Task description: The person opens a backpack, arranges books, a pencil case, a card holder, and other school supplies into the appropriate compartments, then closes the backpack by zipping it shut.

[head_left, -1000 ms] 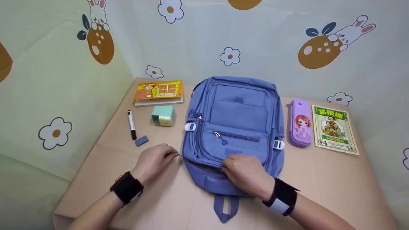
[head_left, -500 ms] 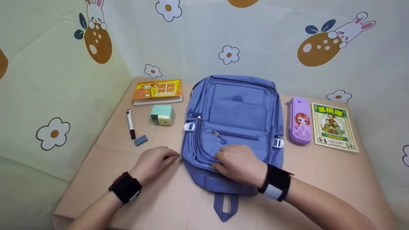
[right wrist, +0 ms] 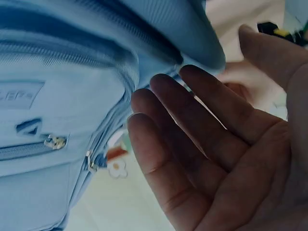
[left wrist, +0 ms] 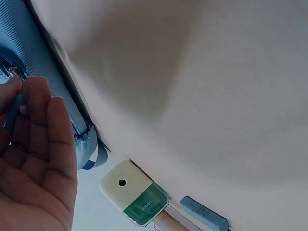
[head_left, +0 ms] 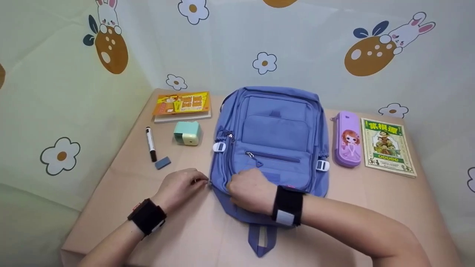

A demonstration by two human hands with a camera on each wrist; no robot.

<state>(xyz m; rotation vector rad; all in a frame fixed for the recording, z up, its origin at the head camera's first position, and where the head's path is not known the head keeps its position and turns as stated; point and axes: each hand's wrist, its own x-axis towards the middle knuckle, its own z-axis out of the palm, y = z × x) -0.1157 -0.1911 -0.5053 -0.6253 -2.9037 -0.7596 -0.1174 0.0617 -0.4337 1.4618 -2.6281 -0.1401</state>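
A blue backpack (head_left: 276, 133) lies front side up, its top handle loop (head_left: 259, 241) toward me. My left hand (head_left: 182, 189) is at its lower left side; in the left wrist view thumb and forefinger pinch a blue zipper pull (left wrist: 13, 113) hanging from a metal slider (left wrist: 14, 72). Across the near end of the bag lies my right hand (head_left: 254, 191), close to the left hand. The right wrist view shows its fingers (right wrist: 154, 154) loosely extended at the bag's edge by the zipper track, thumb apart, nothing between them.
Left of the bag are an orange-covered book (head_left: 182, 104), a mint pencil sharpener (head_left: 187, 132), a marker (head_left: 151, 144) and a blue eraser (head_left: 162, 163). To the right lie a purple pencil case (head_left: 347, 139) and a green-and-cream book (head_left: 387, 146). Patterned curtains (head_left: 304, 48) stand behind.
My right hand has moved left along the bag's near edge toward the left hand, its forearm now crossing the bag's lower right. My left hand stays at the zipper pull.
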